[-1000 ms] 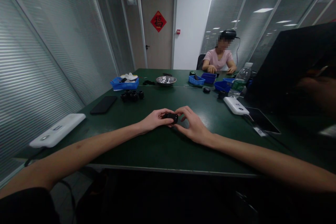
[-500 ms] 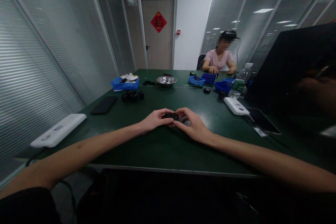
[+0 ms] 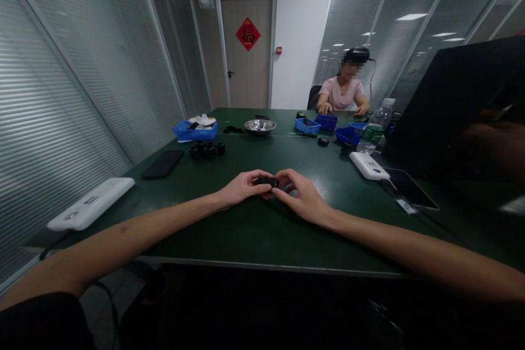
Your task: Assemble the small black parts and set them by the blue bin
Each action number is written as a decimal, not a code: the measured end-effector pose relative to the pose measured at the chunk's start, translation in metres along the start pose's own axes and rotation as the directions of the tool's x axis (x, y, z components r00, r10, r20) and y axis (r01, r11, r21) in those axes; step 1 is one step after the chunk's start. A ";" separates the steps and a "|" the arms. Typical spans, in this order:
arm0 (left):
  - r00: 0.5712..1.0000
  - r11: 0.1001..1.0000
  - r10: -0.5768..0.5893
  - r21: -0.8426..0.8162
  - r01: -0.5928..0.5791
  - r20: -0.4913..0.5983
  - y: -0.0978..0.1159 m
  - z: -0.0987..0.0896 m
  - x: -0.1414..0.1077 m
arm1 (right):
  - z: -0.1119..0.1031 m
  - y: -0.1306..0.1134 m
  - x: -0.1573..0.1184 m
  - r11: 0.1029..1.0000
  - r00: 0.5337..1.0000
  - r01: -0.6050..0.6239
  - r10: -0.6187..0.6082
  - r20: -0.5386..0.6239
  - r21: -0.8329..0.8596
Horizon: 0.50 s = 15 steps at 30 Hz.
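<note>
A small black part, its exact kind too small to make out, is held between my two hands over the green table. My left hand is closed round its left side, thumb along the front. The fingertips of my right hand pinch its right end, with a gap between thumb and curled index finger. Both hands hide much of the part. Beyond my left hand, several black round pieces stand in a cluster on the tabletop.
A phone and a white power bank lie to the left. Further back are a blue basket and a metal bowl. A water bottle, another power bank and a dark screen occupy the right. A co-worker sits opposite.
My hands and the black part stay almost where they were. Across the table, the co-worker's hand has shifted slightly left.
</note>
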<state>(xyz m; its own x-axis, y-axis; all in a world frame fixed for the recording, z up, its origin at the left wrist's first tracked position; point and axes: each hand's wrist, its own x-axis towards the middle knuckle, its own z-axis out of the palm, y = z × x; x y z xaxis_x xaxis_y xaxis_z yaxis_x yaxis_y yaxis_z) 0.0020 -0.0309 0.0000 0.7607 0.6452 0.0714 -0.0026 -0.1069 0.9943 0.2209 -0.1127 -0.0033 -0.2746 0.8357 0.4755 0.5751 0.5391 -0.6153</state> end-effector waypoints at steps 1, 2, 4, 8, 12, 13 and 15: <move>1.000 1.000 -0.001 0.018 0.001 0.013 0.000 0.000 0.000 | 0.000 0.001 0.000 1.000 1.000 0.006 -0.006 0.007 0.003; 1.000 0.999 0.000 0.047 -0.001 0.029 -0.001 -0.001 0.000 | 0.000 0.001 0.000 1.000 1.000 0.025 -0.025 0.009 0.003; 0.998 0.992 0.020 0.123 -0.026 0.052 -0.003 -0.001 0.000 | 0.000 0.002 -0.001 0.997 0.997 0.076 -0.076 -0.009 -0.002; 0.998 0.962 0.053 0.267 -0.060 0.036 -0.002 0.002 -0.004 | 0.000 0.003 -0.001 0.994 0.993 0.107 -0.106 -0.052 0.016; 0.999 0.942 0.043 0.331 -0.046 0.016 0.003 0.004 -0.009 | -0.001 0.005 0.000 0.993 0.998 0.038 -0.032 -0.057 0.110; 0.999 0.939 0.047 0.340 -0.052 0.025 0.004 0.004 -0.010 | -0.002 0.005 0.000 0.992 0.999 0.009 -0.003 -0.045 0.125; 0.997 0.930 0.066 0.358 -0.078 0.046 0.005 0.003 -0.012 | -0.004 0.005 0.000 0.988 0.998 -0.056 0.059 -0.012 0.145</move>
<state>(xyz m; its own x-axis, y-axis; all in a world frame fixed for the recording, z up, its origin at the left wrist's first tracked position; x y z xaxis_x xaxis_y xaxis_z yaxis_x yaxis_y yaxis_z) -0.0049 -0.0414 0.0041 0.7881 0.6010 0.1328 0.1706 -0.4207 0.8910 0.2272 -0.1102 -0.0039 -0.2312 0.8646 0.4461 0.4717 0.5007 -0.7258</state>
